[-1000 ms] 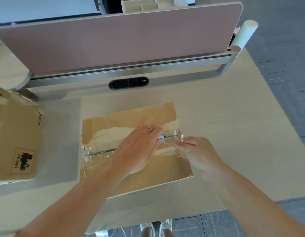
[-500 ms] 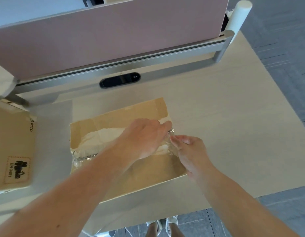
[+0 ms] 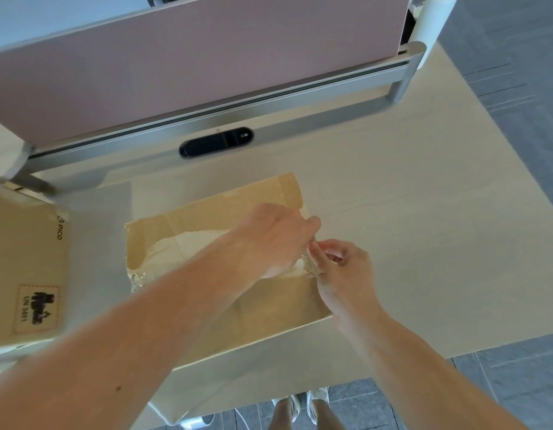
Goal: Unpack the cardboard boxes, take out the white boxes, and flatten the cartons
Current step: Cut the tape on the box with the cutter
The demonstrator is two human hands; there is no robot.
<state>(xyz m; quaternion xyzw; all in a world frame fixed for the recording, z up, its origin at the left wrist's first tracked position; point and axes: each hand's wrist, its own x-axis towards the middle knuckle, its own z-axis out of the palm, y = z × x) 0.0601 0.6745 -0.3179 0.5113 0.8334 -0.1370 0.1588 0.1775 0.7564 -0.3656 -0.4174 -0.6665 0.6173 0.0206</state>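
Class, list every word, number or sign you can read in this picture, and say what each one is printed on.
"PICO": on the cardboard box at the left.
"UN 3481": on the square label on that box.
Black pictogram on that label: too blurred to read.
Display on the black control panel: too small to read.

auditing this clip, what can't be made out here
Head view only:
What the left hand holds: hidden by its own back.
Middle of the taped seam on the carton: behind the left forearm.
The second carton: cut off by the left edge.
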